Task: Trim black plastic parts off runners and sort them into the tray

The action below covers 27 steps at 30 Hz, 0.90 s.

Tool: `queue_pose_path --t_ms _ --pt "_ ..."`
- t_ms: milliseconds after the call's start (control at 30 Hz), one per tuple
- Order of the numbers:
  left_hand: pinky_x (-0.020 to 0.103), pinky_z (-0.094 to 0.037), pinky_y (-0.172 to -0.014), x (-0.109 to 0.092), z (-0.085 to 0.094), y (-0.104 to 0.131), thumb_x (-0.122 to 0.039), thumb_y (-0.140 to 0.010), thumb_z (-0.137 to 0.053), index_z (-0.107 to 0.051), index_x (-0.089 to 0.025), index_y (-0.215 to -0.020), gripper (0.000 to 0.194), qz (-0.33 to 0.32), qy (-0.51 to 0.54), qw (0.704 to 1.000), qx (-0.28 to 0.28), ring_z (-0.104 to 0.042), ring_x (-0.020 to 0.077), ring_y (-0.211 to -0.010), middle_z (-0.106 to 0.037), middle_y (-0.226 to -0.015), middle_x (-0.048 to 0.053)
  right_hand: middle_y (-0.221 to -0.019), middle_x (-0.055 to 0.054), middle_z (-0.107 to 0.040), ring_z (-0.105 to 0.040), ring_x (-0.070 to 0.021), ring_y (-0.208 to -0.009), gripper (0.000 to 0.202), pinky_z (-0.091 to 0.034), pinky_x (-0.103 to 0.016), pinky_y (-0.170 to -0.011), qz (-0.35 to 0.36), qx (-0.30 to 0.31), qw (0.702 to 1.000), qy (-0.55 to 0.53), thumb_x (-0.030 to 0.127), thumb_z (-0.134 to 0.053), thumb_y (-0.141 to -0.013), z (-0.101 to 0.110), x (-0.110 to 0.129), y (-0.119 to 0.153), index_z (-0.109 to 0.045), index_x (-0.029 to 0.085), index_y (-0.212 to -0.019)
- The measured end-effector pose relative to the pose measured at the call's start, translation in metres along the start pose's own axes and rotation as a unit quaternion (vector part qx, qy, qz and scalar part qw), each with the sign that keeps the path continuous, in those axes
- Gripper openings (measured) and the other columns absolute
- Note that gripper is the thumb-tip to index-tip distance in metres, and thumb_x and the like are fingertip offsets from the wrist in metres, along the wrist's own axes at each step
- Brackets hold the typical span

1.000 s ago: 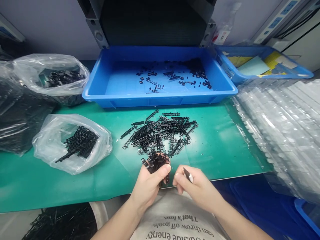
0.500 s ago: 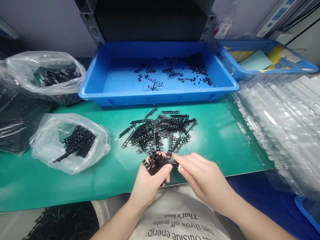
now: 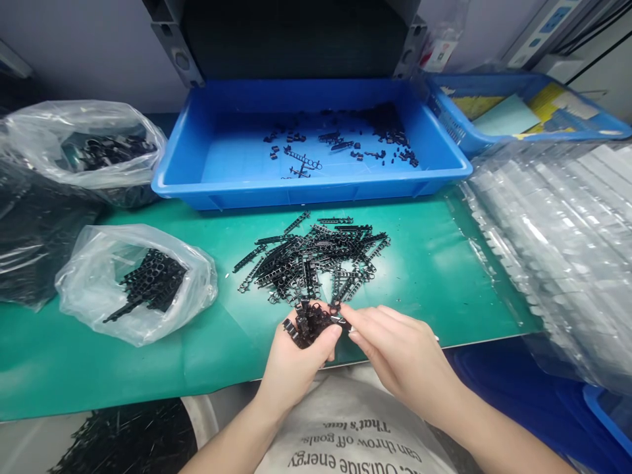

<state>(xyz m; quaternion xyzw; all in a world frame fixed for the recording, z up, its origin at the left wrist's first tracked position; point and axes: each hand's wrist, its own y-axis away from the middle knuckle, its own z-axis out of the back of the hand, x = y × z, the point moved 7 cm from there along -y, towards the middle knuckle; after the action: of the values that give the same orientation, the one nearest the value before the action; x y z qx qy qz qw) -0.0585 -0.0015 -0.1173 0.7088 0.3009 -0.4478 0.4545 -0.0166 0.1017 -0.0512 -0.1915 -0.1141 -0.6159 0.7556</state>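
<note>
My left hand (image 3: 299,352) is wrapped round a bunch of black plastic strips (image 3: 307,322) with small rings along them. Close on its right, my right hand (image 3: 395,342) has thumb and forefinger pinched together near the bunch's right end. A small dark piece shows at those fingertips, too small to make out fully. Just beyond both hands lies a loose pile of the same black ringed strips (image 3: 316,253) on the green mat (image 3: 419,263). Its near strips reach almost to my fingers.
A blue tray (image 3: 311,195) with scattered black bits stands behind the pile. To the left are clear bags (image 3: 89,257) of black parts, and below them a bin (image 3: 205,421) of black scraps. Stacked clear plastic trays (image 3: 567,263) and a blue basket (image 3: 523,135) fill the right.
The view has shifted slightly. My hands stay together at the bunch, with only small finger movement; a shiny sliver now shows between the left thumb and right fingertips.
</note>
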Motion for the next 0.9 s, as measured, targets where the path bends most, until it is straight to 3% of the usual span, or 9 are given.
queue_pose_path --t_ms 300,500,600,700,800,900 --pt "0.018 -0.036 -0.048 0.006 0.002 0.0 -0.024 -0.075 -0.058 -0.052 -0.016 -0.081 0.013 -0.007 -0.026 1.0 -0.01 -0.042 0.0064 -0.044 -0.045 -0.046 -0.008 -0.08 -0.005 -0.066 -0.058 -0.0147 -0.065 0.03 -0.043 -0.025 -0.051 -0.025 -0.052 0.998 0.01 0.02 -0.034 -0.089 -0.002 0.002 0.003 -0.056 0.013 -0.109" --pt "0.017 -0.029 -0.04 0.008 -0.002 0.0 -0.031 -0.078 -0.053 -0.047 -0.015 -0.072 0.018 0.006 0.048 0.999 0.008 -0.035 0.0049 -0.038 -0.044 -0.043 -0.007 -0.084 -0.006 -0.066 -0.061 -0.0155 -0.072 0.031 -0.046 -0.024 -0.058 -0.005 -0.09 0.996 0.018 0.018 -0.033 -0.09 -0.007 0.004 0.004 -0.05 0.014 -0.114" --pt "0.016 -0.03 -0.036 0.004 -0.002 -0.001 -0.031 -0.073 -0.055 -0.047 -0.015 -0.073 0.018 0.02 0.078 0.997 0.003 -0.036 0.0049 -0.035 -0.045 -0.043 -0.006 -0.087 -0.005 -0.066 -0.063 -0.0144 -0.073 0.031 -0.048 -0.021 -0.058 0.007 -0.089 0.996 0.028 0.026 -0.033 -0.09 -0.01 -0.004 0.003 -0.048 0.017 -0.116" --pt "0.017 -0.032 -0.036 -0.003 0.001 -0.001 -0.028 -0.067 -0.059 -0.046 -0.016 -0.071 0.019 0.025 0.081 0.996 0.002 -0.038 0.0048 -0.035 -0.05 -0.05 -0.004 -0.084 -0.004 -0.065 -0.063 -0.0139 -0.057 0.038 -0.045 -0.02 -0.039 -0.021 -0.113 0.989 0.089 0.042 -0.029 -0.089 -0.008 -0.027 -0.003 -0.049 0.02 -0.113" --pt "0.016 -0.032 -0.036 -0.016 0.019 0.006 -0.024 -0.065 -0.06 -0.046 -0.017 -0.074 0.018 0.006 0.048 0.998 -0.031 -0.038 0.0041 -0.036 -0.049 -0.053 -0.005 -0.088 -0.006 -0.063 -0.062 -0.0144 -0.049 0.042 -0.04 -0.02 -0.027 -0.042 -0.096 0.986 0.132 0.05 -0.027 -0.086 -0.01 -0.055 -0.011 -0.052 0.024 -0.107" --pt "0.018 -0.039 -0.046 -0.053 0.067 0.02 -0.026 -0.067 -0.062 -0.05 -0.018 -0.079 0.019 -0.099 -0.079 0.98 -0.154 -0.045 0.0062 -0.046 -0.052 -0.063 -0.004 -0.09 -0.009 -0.06 -0.064 -0.0183 -0.055 0.043 -0.036 -0.021 -0.023 -0.042 -0.066 0.987 0.138 0.052 -0.027 -0.085 -0.015 -0.079 -0.017 -0.055 0.024 -0.102"
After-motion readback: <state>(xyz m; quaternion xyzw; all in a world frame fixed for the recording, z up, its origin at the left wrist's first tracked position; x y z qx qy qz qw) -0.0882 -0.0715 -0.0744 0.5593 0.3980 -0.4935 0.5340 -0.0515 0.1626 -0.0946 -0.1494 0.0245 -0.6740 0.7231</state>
